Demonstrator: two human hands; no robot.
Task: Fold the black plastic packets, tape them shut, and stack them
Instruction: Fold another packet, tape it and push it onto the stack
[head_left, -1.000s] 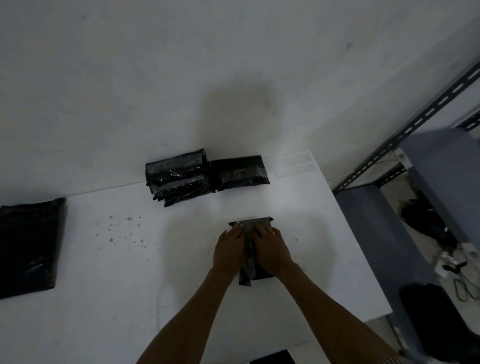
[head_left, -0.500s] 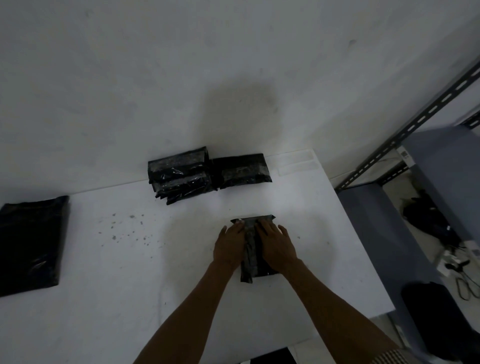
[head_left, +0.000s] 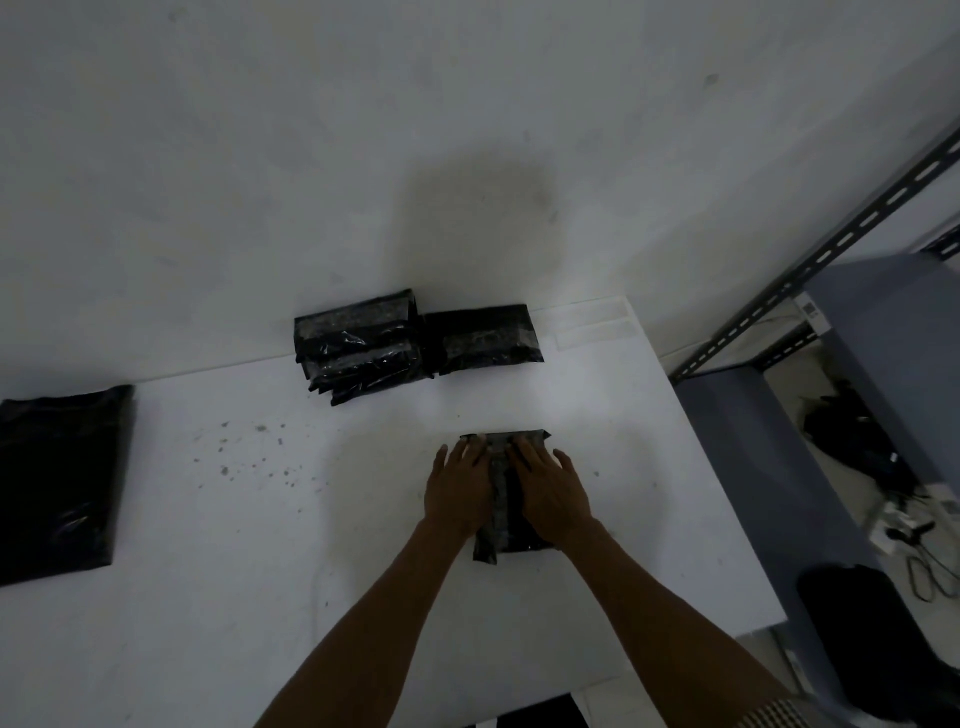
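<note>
Both flat hands, the left hand (head_left: 458, 488) and right hand (head_left: 553, 493), hide most of the folded black plastic packet (head_left: 500, 499). The flat black plastic sheet pile (head_left: 57, 483) is cut off at the left edge.

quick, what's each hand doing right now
Left hand: open, flat, pressing on the black packet.
Right hand: open, flat, pressing on the same packet.

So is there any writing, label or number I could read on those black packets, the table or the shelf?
None can be read.
Folded packet under the left hand and right hand: no print visible.
Stacked packets: only shiny tape, no words.
White tag on the shelf: dark marks, too small and blurred to read.
</note>
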